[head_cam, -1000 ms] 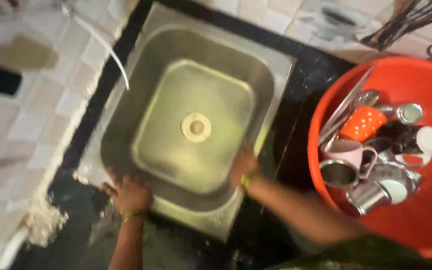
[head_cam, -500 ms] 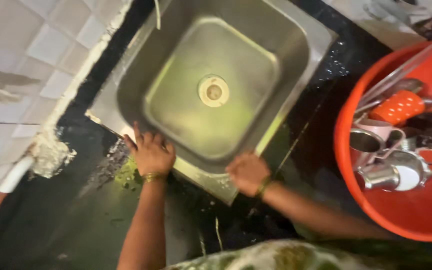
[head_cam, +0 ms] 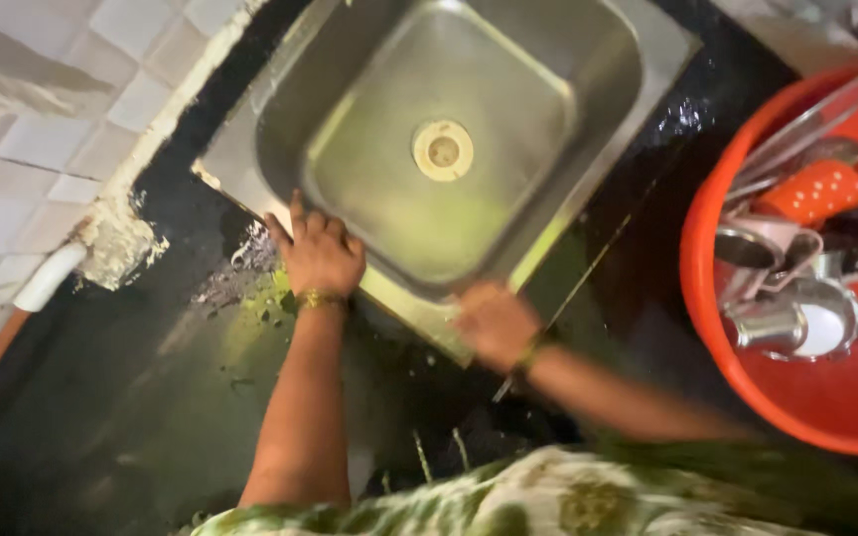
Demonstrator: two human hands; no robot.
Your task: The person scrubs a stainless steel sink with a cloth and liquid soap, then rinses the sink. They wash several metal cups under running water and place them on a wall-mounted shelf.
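Observation:
A steel sink (head_cam: pixel 280 99) with a round drain (head_cam: pixel 443 150) is set in a dark counter. My left hand (head_cam: pixel 318 253) lies flat on the sink's near rim, fingers spread toward the basin, a gold bangle at the wrist. My right hand (head_cam: pixel 494 323) is blurred and rests on the rim's near right corner; its fingers look curled over the edge. I see nothing held in either hand.
A red tub (head_cam: pixel 712 328) at the right holds steel cups, mugs and an orange dotted cup (head_cam: pixel 814 191). Wet foam and green residue (head_cam: pixel 250 288) lie on the black counter left of my left hand. White tiles (head_cam: pixel 42 109) and a white pipe (head_cam: pixel 49 278) are at the left.
The view has shifted so the sink sits higher and the tub further right. Both hands slid along the near rim; my right hand moved from inside the basin edge to the rim's corner.

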